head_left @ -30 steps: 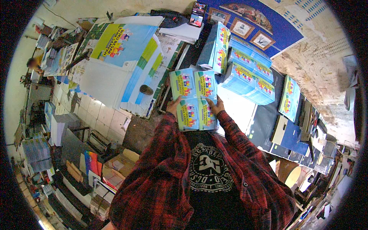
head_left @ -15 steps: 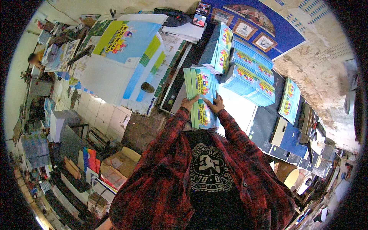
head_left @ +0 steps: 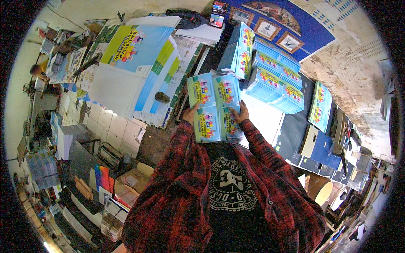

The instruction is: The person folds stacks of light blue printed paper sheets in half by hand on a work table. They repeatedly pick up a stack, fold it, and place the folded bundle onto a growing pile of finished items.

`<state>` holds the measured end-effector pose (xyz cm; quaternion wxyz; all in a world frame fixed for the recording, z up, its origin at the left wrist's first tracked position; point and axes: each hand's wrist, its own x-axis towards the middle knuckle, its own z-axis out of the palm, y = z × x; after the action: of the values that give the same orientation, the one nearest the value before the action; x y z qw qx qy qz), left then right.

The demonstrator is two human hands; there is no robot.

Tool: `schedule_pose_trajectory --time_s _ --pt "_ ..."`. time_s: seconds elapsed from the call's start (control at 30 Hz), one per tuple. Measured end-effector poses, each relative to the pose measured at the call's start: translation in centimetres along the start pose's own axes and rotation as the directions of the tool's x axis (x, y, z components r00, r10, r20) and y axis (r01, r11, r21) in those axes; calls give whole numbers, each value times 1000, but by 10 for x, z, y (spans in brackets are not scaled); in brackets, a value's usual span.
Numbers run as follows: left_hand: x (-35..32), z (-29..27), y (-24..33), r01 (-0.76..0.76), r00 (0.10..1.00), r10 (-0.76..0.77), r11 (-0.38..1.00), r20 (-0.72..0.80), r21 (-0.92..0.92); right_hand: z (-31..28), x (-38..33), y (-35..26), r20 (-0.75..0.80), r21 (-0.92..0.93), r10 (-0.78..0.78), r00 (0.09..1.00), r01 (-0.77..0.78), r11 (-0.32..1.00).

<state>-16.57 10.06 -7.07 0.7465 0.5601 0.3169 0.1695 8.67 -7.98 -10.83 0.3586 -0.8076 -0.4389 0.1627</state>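
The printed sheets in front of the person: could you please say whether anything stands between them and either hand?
Nothing visible does: the left hand holds the left edge of the printed sheets, the right hand their right edge.

I work in what looks like print workshop: identical picture-covered booklets (head_left: 275,93) piled at two o'clock, large colour-printed sheets (head_left: 137,48) at eleven, thick paper stack (head_left: 66,141) at nine.
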Motion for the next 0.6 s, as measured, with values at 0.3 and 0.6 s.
schedule_pose_trajectory --time_s 0.3,0.6 --pt "6 7 -10 198 975 -221 802 27 -564 -4 -3 -41 210 -322 180 961 -106 941" --pt "30 70 -18 363 911 -408 864 -61 -350 -10 3 -39 323 284 289 901 -384 879"
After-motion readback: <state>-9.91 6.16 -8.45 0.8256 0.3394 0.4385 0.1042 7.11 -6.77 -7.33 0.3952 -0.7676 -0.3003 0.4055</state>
